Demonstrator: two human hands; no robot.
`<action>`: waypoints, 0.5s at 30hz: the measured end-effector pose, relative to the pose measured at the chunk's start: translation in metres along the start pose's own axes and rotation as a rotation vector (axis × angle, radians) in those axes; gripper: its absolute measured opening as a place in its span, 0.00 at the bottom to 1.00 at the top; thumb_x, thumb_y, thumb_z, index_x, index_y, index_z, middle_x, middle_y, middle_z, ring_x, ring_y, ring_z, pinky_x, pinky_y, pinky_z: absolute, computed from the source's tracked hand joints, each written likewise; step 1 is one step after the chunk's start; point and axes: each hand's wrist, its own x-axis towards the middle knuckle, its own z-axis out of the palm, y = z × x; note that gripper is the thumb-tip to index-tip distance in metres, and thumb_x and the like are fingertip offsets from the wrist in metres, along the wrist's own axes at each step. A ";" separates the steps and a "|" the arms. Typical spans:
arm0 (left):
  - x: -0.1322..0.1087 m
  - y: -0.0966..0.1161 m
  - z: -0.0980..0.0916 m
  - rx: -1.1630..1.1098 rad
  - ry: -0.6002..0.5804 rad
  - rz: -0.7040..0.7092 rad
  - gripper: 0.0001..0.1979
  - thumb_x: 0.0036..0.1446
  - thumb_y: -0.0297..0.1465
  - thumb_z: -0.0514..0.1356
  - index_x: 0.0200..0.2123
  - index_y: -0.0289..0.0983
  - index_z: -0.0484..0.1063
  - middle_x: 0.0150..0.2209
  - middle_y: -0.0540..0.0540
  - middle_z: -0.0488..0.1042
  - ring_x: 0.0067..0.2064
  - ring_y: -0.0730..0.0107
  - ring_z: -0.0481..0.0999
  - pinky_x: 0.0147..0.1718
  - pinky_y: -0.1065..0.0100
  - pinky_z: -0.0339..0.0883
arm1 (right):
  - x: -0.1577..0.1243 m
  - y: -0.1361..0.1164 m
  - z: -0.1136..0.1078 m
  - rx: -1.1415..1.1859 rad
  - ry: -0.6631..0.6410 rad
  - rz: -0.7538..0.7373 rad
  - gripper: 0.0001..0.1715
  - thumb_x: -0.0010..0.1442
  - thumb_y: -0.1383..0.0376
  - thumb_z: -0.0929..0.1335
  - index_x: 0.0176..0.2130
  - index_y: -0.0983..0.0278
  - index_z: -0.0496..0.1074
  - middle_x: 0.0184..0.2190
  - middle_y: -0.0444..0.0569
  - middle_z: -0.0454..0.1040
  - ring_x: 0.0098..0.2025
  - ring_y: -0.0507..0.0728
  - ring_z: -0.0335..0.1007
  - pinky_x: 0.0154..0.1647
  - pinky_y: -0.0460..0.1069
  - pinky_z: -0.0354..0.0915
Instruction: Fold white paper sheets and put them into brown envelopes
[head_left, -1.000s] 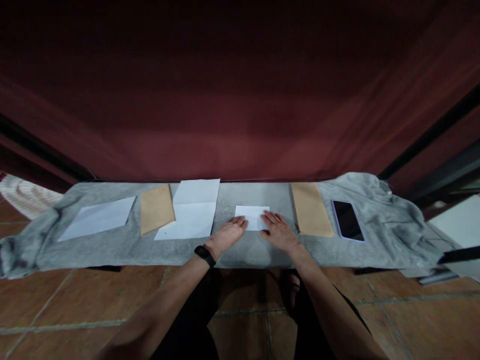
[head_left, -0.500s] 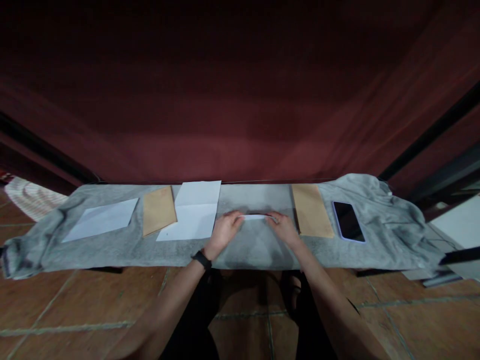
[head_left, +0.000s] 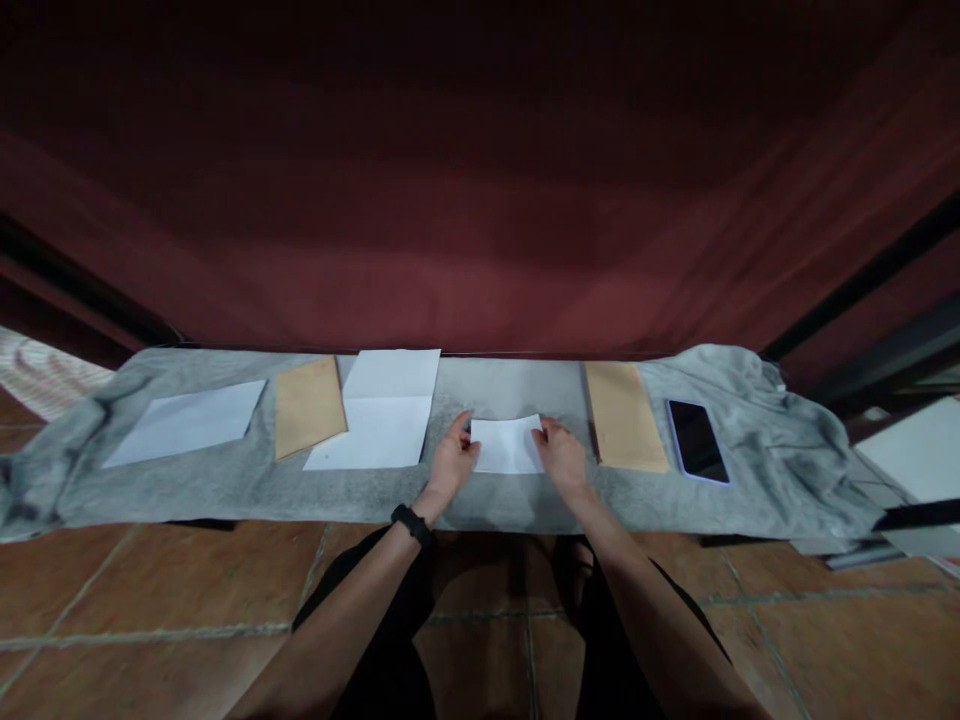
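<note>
A small white sheet of folded paper is held between my two hands, its broad face turned up toward me. My left hand pinches its left edge, thumb on the near face. At the right edge my right hand grips it the same way. Left of my left hand lies a larger creased white sheet, partly under a brown envelope. Another brown envelope rests to the right of my right hand.
A grey cloth covers the narrow bench, against a dark red panel. At the far left is another white sheet. A phone with a purple edge lies at the right. Tiled floor shows below.
The folded paper was seen edge-on as a thin strip; now its face is tilted into view. Both hands still hold its ends. The view has shifted slightly.
</note>
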 end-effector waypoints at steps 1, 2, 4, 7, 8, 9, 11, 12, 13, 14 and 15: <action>0.000 -0.001 0.000 0.089 0.012 0.038 0.31 0.50 0.20 0.60 0.59 0.38 0.69 0.33 0.50 0.73 0.34 0.67 0.74 0.39 0.64 0.71 | -0.003 -0.002 -0.001 -0.096 -0.007 -0.005 0.14 0.69 0.60 0.63 0.48 0.61 0.73 0.41 0.53 0.79 0.42 0.59 0.77 0.43 0.50 0.66; 0.000 0.000 0.000 0.171 0.018 0.070 0.30 0.51 0.20 0.59 0.59 0.38 0.69 0.37 0.47 0.74 0.37 0.66 0.75 0.43 0.62 0.71 | -0.006 -0.004 -0.002 -0.156 -0.002 -0.018 0.15 0.70 0.60 0.62 0.50 0.62 0.72 0.43 0.54 0.79 0.44 0.59 0.76 0.45 0.50 0.66; -0.002 0.002 0.000 0.310 0.026 0.131 0.30 0.53 0.19 0.57 0.59 0.38 0.69 0.45 0.43 0.73 0.44 0.62 0.76 0.50 0.60 0.71 | -0.010 -0.006 -0.004 -0.219 0.043 -0.057 0.16 0.70 0.61 0.61 0.53 0.64 0.70 0.47 0.57 0.77 0.49 0.61 0.74 0.50 0.52 0.65; -0.011 0.008 0.002 0.520 0.003 0.219 0.28 0.56 0.19 0.53 0.60 0.38 0.68 0.54 0.39 0.70 0.52 0.59 0.74 0.55 0.59 0.69 | -0.013 -0.010 -0.004 -0.243 0.134 -0.125 0.21 0.70 0.63 0.61 0.58 0.68 0.67 0.51 0.62 0.74 0.55 0.66 0.68 0.57 0.58 0.62; -0.014 0.010 0.004 0.601 -0.007 0.248 0.27 0.58 0.20 0.52 0.61 0.37 0.68 0.57 0.37 0.69 0.54 0.58 0.74 0.56 0.57 0.68 | -0.013 -0.012 -0.002 -0.228 0.153 -0.162 0.23 0.70 0.63 0.60 0.60 0.69 0.66 0.53 0.63 0.73 0.57 0.67 0.67 0.59 0.59 0.61; -0.018 0.012 0.007 0.678 -0.019 0.279 0.26 0.60 0.21 0.51 0.62 0.37 0.67 0.59 0.36 0.68 0.57 0.56 0.72 0.57 0.56 0.66 | -0.014 -0.013 0.001 -0.198 0.162 -0.213 0.24 0.70 0.63 0.59 0.61 0.69 0.65 0.56 0.64 0.71 0.59 0.67 0.65 0.60 0.60 0.60; -0.026 0.014 0.016 0.803 -0.073 0.352 0.25 0.65 0.26 0.49 0.64 0.35 0.63 0.65 0.34 0.62 0.64 0.51 0.65 0.61 0.51 0.61 | -0.015 -0.018 0.010 -0.115 0.142 -0.348 0.27 0.71 0.62 0.56 0.64 0.68 0.63 0.60 0.61 0.69 0.62 0.65 0.62 0.63 0.60 0.58; -0.029 0.015 0.021 0.849 -0.115 0.390 0.25 0.66 0.28 0.48 0.66 0.33 0.61 0.68 0.33 0.59 0.68 0.50 0.60 0.63 0.50 0.57 | -0.016 -0.020 0.016 -0.081 0.116 -0.417 0.28 0.72 0.61 0.55 0.65 0.67 0.63 0.63 0.59 0.67 0.64 0.63 0.61 0.65 0.59 0.57; -0.032 0.014 0.026 0.887 -0.163 0.419 0.27 0.67 0.29 0.47 0.67 0.31 0.58 0.70 0.33 0.56 0.70 0.50 0.55 0.65 0.49 0.54 | -0.017 -0.023 0.022 -0.063 0.084 -0.474 0.29 0.73 0.61 0.53 0.65 0.67 0.62 0.64 0.58 0.66 0.66 0.61 0.60 0.66 0.58 0.55; -0.034 0.014 0.031 0.922 -0.208 0.435 0.28 0.67 0.29 0.46 0.68 0.30 0.55 0.71 0.33 0.53 0.72 0.51 0.51 0.67 0.49 0.50 | -0.019 -0.024 0.027 -0.064 0.053 -0.510 0.29 0.73 0.60 0.52 0.66 0.66 0.61 0.66 0.56 0.65 0.67 0.60 0.58 0.68 0.58 0.54; -0.035 0.012 0.035 0.955 -0.245 0.438 0.29 0.67 0.29 0.45 0.69 0.28 0.53 0.71 0.32 0.52 0.73 0.53 0.47 0.68 0.49 0.47 | -0.021 -0.025 0.031 -0.083 0.029 -0.524 0.30 0.73 0.59 0.52 0.67 0.67 0.60 0.67 0.55 0.63 0.69 0.59 0.56 0.69 0.58 0.52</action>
